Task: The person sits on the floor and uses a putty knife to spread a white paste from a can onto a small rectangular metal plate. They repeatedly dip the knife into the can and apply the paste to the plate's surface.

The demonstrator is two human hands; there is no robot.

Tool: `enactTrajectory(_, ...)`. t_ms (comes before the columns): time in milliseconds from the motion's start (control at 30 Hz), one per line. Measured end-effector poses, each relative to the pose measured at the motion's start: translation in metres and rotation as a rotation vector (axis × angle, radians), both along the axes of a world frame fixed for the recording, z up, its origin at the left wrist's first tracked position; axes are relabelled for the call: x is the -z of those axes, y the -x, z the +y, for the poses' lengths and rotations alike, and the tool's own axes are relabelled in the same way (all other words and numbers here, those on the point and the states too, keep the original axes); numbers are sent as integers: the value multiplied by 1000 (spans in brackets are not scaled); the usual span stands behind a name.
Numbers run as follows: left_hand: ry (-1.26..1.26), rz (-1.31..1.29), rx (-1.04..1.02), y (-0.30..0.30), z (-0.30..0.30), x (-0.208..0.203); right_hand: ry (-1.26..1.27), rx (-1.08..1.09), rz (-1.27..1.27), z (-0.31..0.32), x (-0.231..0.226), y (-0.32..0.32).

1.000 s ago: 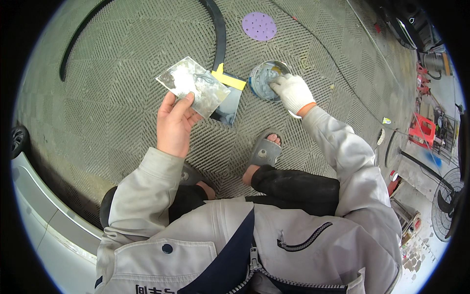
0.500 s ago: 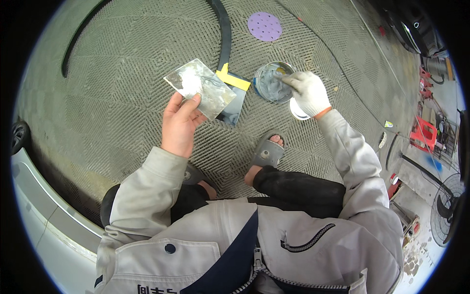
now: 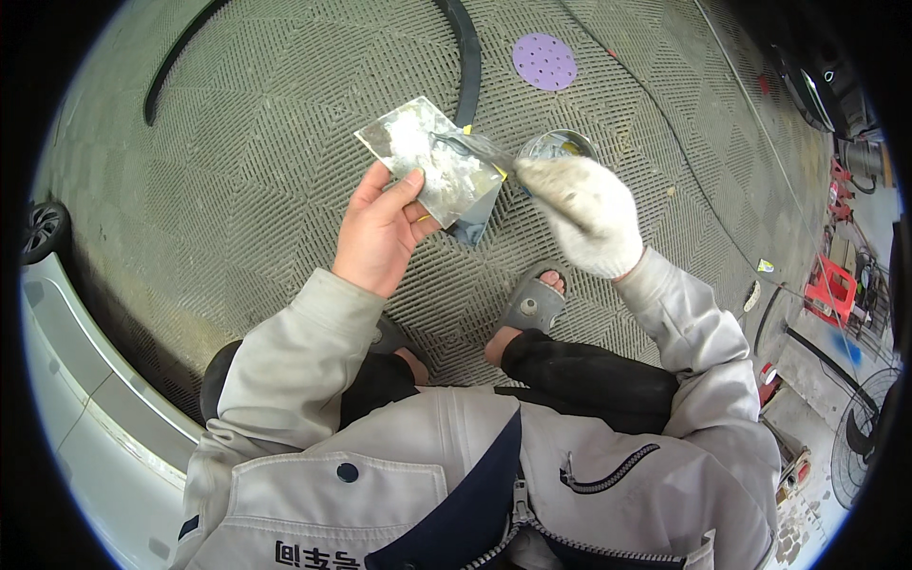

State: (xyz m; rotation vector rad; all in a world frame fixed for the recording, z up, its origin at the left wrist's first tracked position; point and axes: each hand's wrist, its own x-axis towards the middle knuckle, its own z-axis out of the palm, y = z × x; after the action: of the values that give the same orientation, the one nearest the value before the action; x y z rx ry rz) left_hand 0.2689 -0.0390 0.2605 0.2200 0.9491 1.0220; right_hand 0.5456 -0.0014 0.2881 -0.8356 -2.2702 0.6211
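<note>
My bare left hand (image 3: 382, 228) pinches a square, smeared mixing plate (image 3: 397, 136) between thumb and fingers. White and grey paste covers much of its top. My right hand (image 3: 591, 214), in a white knit glove, is closed on a putty knife (image 3: 490, 152), whose handle is hidden by the fingers. Dark grey putty (image 3: 450, 144) sits at the blade's end, over the plate's upper right part; whether it touches the plate I cannot tell. Just beyond the glove stands an open can (image 3: 559, 142) with grey putty inside, partly covered by that hand.
A dark panel piece (image 3: 472, 228) with yellow tape lies below the plate, near a long black curved strip (image 3: 464, 57). A purple perforated sanding disc (image 3: 544, 62) is on the grid floor. A cable (image 3: 665, 123) runs at right; a silver car (image 3: 104, 399) stands at left.
My right hand has come out of the can and moved toward me and slightly left, bringing the putty knife with grey putty to the plate. The left hand still holds the plate.
</note>
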Motion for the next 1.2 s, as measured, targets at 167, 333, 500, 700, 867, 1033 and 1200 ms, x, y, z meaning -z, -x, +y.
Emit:
enactTrajectory(167,-10,26,-57,6,-3,3,-70,37,-254,-4,7,-3)
enactTrajectory(333,-8,-47,41,8,-4,9,485,455,94,-9,26,-19)
enactTrajectory(500,64,-67,363,-18,-25,9,1309,595,753,-6,63,9)
enactTrajectory(700,101,31,325,-24,-37,11,1840,270,1027,-33,66,30)
enactTrajectory(867,-14,312,336,-20,-33,16,1738,34,677,-24,74,-17)
enactTrajectory(1033,-51,308,307,-23,-32,8,1370,264,257,-26,84,-55)
enactTrajectory(1200,-44,243,223,-20,-32,1,779,1073,-39,-20,140,-180)
